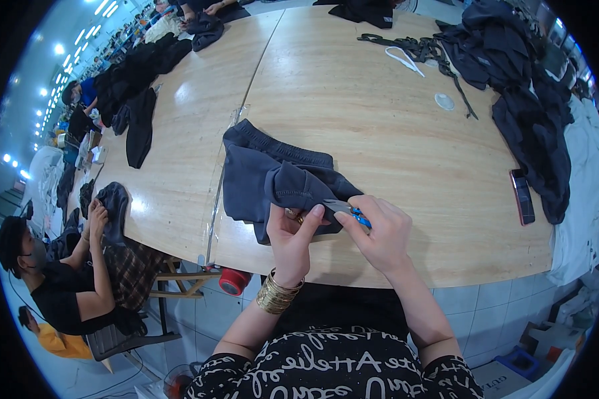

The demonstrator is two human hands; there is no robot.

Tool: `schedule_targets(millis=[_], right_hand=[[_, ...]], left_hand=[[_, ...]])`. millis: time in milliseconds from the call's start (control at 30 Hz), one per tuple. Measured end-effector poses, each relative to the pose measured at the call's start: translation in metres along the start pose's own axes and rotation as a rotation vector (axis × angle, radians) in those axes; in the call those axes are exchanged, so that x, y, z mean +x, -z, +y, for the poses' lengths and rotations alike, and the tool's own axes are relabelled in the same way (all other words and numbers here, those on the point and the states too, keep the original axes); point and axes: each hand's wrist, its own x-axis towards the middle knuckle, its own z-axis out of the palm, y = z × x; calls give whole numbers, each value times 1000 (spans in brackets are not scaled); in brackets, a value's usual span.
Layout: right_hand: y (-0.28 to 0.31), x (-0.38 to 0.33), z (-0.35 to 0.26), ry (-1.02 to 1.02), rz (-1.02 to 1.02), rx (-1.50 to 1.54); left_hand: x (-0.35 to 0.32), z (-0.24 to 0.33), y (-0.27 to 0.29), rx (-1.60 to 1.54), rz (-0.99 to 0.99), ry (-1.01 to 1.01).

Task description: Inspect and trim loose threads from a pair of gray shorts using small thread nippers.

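Dark grey pants [249,176] with a gathered elastic waistband lie bunched on the table in front of me. My left hand [293,236] pinches a seamed fold of the cloth between thumb and fingers, raising it a little toward me. In my right hand [383,233] are thread snips [361,218] with blue handles, the fingers wrapped round them. Their metal blades point left and touch or nearly touch the fabric beside my left thumb. Part of the snips is hidden by my right fingers.
Dark garments [532,139] are heaped along the table's right side, near a phone [522,196]. A white loop of cord [404,61] and dark strips [412,46] lie farther back. To the left, a seated person [66,279] handles a dark garment. A red round object [234,281] sits below the table edge.
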Motion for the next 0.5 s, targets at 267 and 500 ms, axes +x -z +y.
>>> schedule_targets(millis=[267, 500], right_hand=[[0, -1, 0, 15, 11, -12], [0, 0, 0, 24, 18, -20]], left_hand=[[0, -2, 1, 21, -10, -26], [-1, 0, -1, 25, -7, -19]])
